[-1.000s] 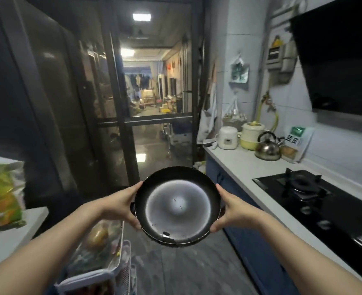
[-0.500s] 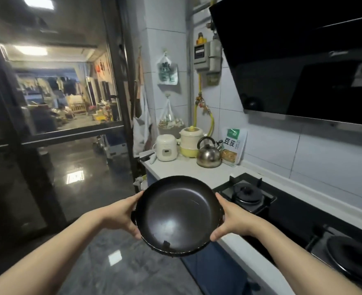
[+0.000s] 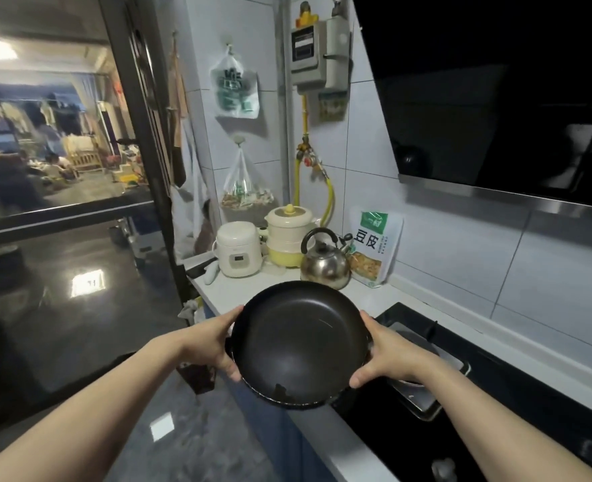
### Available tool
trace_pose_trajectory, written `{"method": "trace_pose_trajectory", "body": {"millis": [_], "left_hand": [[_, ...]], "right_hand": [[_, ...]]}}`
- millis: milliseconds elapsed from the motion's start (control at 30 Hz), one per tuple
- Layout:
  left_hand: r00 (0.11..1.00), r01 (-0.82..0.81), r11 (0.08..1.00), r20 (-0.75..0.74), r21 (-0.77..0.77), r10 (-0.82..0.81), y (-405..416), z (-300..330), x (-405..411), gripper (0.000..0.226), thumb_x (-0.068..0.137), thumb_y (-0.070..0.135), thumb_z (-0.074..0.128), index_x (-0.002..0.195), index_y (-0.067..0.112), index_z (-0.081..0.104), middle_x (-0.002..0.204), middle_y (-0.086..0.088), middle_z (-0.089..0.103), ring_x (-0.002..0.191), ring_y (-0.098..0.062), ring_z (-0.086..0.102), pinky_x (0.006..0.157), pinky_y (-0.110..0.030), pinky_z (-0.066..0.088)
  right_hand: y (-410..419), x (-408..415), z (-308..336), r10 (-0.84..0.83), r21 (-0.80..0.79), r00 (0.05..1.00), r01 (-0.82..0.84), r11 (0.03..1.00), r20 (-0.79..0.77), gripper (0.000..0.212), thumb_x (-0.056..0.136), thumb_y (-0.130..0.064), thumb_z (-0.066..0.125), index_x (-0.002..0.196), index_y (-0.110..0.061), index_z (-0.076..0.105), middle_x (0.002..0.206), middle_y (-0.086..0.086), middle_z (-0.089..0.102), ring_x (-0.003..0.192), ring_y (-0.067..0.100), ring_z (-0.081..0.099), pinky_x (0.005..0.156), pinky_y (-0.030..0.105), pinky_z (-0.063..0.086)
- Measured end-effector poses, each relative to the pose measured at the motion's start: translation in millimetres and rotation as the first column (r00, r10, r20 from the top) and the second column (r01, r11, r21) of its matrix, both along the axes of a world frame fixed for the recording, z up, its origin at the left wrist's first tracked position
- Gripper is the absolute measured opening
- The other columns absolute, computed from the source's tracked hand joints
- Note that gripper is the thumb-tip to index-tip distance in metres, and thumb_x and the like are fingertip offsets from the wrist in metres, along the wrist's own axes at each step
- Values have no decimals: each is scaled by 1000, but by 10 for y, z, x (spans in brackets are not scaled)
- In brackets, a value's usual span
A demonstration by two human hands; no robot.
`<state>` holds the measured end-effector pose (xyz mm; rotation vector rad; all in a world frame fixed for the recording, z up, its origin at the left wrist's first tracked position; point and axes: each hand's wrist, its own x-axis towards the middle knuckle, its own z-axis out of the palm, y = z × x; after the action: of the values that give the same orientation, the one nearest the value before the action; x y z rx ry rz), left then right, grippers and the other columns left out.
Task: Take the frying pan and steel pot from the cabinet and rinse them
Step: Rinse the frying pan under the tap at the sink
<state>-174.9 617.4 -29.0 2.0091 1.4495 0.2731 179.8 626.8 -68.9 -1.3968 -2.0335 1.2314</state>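
Over white counter (image 3: 239, 293) edge: black frying pan (image 3: 300, 342), rim chipped, gripped by left hand (image 3: 211, 342) and right hand (image 3: 388, 356).

green-and-white food packet (image 3: 374, 248) against the wall, large black characters "豆皮", smaller print unreadable

One frying pan (image 3: 300, 342), two hands, one kettle (image 3: 326, 262).

Frying pan (image 3: 298, 342) — dark, matt metal
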Motion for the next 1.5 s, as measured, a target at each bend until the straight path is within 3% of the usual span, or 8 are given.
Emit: {"method": "trace_pose_trajectory", "body": {"millis": [100,200,300,400,533,700,1067,1500], "left_hand": [[998,59,998,15,2,-60,637,-123,1,148,30,54,82,151,17,5,130,26,25,127,3,20,81,13,12],[995,100,995,-1,-3,-100,1341,-324,-48,152,27,62,79,152,18,5,137,21,24,130,2,21,95,4,16],[984,177,981,-10,-74,-178,1993,-578,-87,137,41,47,91,150,26,12,142,20,32,134,-3,28,103,-6,22],[973,227,966,-23,-123,-231,2549,-876,-109,116,48,36,95,133,51,17,137,27,36,134,-4,32,102,-6,27],[962,272,953,7,-136,-273,3079,-1299,-123,108,53,19,94,123,57,20,125,40,42,125,4,36,91,3,27],[938,345,917,91,-199,-333,3437,-1670,-148,119,53,11,94,115,81,21,125,46,41,117,21,41,89,-4,38],[920,392,896,90,-208,-382,3697,-1983,-171,125,47,36,96,142,50,16,139,24,45,131,-2,41,110,-38,36],[922,386,895,63,-223,-382,3786,-2171,-211,125,53,30,94,131,56,0,131,51,30,126,24,25,99,1,20]], "right_hand": [[498,-18,-186,-58,-24,998,58,998,-26,109,33,-40,100,114,-70,33,122,-9,65,115,14,62,100,44,50],[961,-64,-372,-108,-44,993,106,993,-39,115,32,-37,100,123,-60,31,121,-9,65,113,13,63,101,43,50],[1348,-137,-621,-145,-66,986,139,988,-87,113,31,-37,100,117,-65,32,121,-7,65,112,14,64,100,44,50],[1682,-195,-967,-211,-104,970,199,975,-121,126,28,-40,100,133,-45,29,124,-2,62,115,17,61,101,45,49],[2019,-260,-1412,-295,-87,945,285,955,-141,107,29,-45,99,112,-69,37,128,-6,58,120,15,58,99,45,50],[2256,-328,-1791,-337,-69,939,333,941,-62,116,36,-34,101,132,-43,36,126,-11,59,121,13,57,99,44,51],[2330,-432,-1879,-393,-124,919,395,910,42,106,39,-29,93,125,-47,35,120,-17,56,111,8,58,88,36,57],[2272,-495,-1888,-427,-124,903,430,894,51,109,40,-32,93,131,-45,34,124,-20,53,116,3,52,99,31,49]]}}
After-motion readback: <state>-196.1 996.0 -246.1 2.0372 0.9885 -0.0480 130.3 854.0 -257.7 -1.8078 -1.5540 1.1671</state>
